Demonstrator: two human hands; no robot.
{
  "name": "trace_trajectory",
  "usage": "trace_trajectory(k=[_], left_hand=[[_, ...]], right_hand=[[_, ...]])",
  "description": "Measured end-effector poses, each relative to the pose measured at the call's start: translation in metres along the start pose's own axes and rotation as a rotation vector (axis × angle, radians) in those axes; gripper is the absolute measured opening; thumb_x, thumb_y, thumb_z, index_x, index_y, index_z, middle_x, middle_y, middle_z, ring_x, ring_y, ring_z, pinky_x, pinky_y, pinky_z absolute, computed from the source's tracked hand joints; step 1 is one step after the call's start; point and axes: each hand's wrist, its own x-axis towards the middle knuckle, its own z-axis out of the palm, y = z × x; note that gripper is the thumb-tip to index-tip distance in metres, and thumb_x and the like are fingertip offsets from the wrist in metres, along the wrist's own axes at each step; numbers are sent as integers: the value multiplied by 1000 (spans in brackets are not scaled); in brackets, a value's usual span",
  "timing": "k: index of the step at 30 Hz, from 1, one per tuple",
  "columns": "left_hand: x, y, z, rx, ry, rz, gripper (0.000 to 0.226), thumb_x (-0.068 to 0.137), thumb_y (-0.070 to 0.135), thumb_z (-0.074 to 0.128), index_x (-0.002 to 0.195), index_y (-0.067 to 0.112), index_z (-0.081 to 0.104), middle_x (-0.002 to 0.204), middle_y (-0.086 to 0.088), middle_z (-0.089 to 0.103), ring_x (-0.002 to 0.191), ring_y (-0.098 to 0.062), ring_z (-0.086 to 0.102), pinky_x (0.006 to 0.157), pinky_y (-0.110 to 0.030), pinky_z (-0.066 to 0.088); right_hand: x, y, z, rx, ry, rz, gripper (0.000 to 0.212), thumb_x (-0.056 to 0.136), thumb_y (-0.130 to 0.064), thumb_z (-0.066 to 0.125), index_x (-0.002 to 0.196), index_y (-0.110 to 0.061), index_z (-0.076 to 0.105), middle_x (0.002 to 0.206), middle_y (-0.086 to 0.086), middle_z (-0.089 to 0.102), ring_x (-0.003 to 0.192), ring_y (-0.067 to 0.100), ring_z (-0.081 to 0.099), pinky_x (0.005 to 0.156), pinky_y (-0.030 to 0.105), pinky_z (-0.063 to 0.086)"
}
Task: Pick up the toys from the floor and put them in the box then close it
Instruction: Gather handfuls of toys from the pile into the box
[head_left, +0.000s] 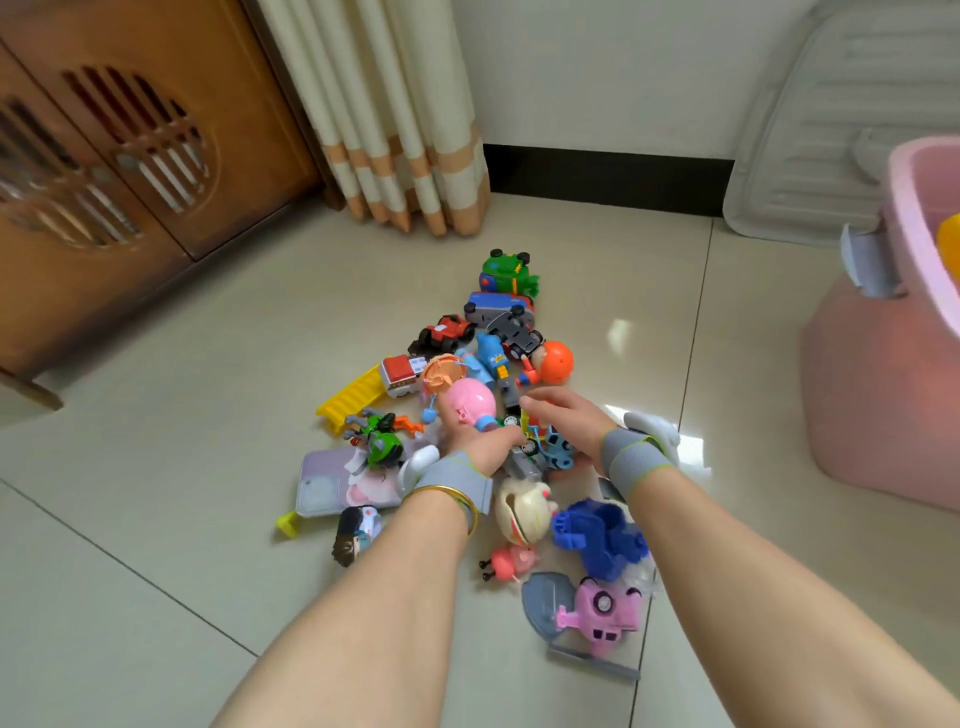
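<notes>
A heap of several plastic toys lies on the tiled floor: a green frog car (508, 271), a red tractor (444, 332), an orange-helmeted figure (555, 362), a yellow ramp (349, 397), a blue brick piece (597, 538) and a pink toy (605, 613). My left hand (480, 441) is closed around a pink round toy (469, 402) in the middle of the heap. My right hand (563, 415) reaches into the toys beside it, fingers curled over small pieces; what it grips is hidden. The pink box (893, 364) stands at the right edge, open.
The box's clear ribbed lid (810, 130) leans on the wall behind it. A wooden cabinet (119, 171) fills the left, and a striped curtain (400, 130) hangs at the back. Bare floor tiles surround the heap on the left and near side.
</notes>
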Motion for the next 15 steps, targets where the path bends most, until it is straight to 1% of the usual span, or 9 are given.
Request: trace_trajectory(k=[3, 5, 7, 8, 9, 11, 13, 14, 15], left_hand=[[-3, 7, 3, -109, -82, -60, 122, 68, 15, 69, 145, 43, -22, 141, -6, 34, 118, -36, 49, 95, -57, 49], [11, 4, 9, -162, -111, -87, 126, 58, 14, 68, 141, 52, -20, 135, -6, 38, 113, -37, 52, 88, -62, 50], [42, -5, 24, -180, -84, -65, 130, 39, 19, 66, 136, 60, -11, 136, -10, 43, 111, -40, 56, 86, -59, 52], [57, -11, 31, -196, -66, -53, 130, 34, 20, 65, 135, 61, -5, 133, -11, 46, 108, -41, 59, 84, -58, 53], [62, -12, 35, -209, -55, -41, 130, 33, 19, 64, 136, 60, -2, 130, -13, 48, 106, -41, 60, 83, -57, 54], [54, -7, 35, -220, -56, -42, 130, 36, 12, 59, 139, 57, -7, 126, -14, 46, 105, -40, 60, 83, -56, 55], [27, 9, 26, -230, -56, -16, 129, 38, 10, 56, 140, 56, -10, 130, -15, 43, 108, -40, 58, 84, -56, 55], [8, 20, 20, -217, -52, 8, 129, 39, 10, 55, 142, 53, -10, 133, -16, 41, 111, -39, 56, 87, -54, 55], [-5, 31, 16, -210, -46, 44, 128, 41, 9, 55, 145, 48, -10, 136, -16, 39, 114, -38, 54, 90, -51, 54]], right_hand=[[1, -3, 0, -52, -41, 2, 38, 91, -40, 57, 123, -21, 60, 121, 2, 59, 108, 18, 52, 86, 28, 38], [0, -6, 2, -110, -40, -1, 36, 92, -38, 56, 122, -18, 61, 111, 2, 56, 100, 18, 50, 81, 27, 39], [0, -8, 5, -141, -1, -22, 34, 93, -35, 56, 118, -14, 64, 108, 5, 58, 99, 21, 52, 78, 27, 39], [-1, -9, 6, -134, 17, -26, 33, 93, -34, 56, 116, -13, 65, 106, 6, 58, 97, 20, 51, 76, 26, 39], [-3, -10, 7, -120, 30, -25, 32, 93, -32, 55, 115, -12, 66, 105, 5, 58, 95, 19, 50, 76, 26, 39], [-6, -12, 6, -103, 41, -14, 31, 93, -30, 55, 115, -11, 66, 102, 4, 60, 96, 18, 50, 82, 28, 44], [-10, -18, 2, -83, 36, -7, 28, 93, -30, 55, 111, -13, 67, 89, 0, 59, 99, 25, 55, 96, 39, 48], [-12, -23, -2, -66, 34, -7, 23, 93, -30, 56, 104, -15, 67, 86, 2, 57, 101, 30, 58, 97, 46, 48], [-15, -29, -7, -45, 31, -15, 17, 92, -31, 57, 96, -17, 66, 88, 5, 57, 100, 34, 60, 93, 51, 51]])
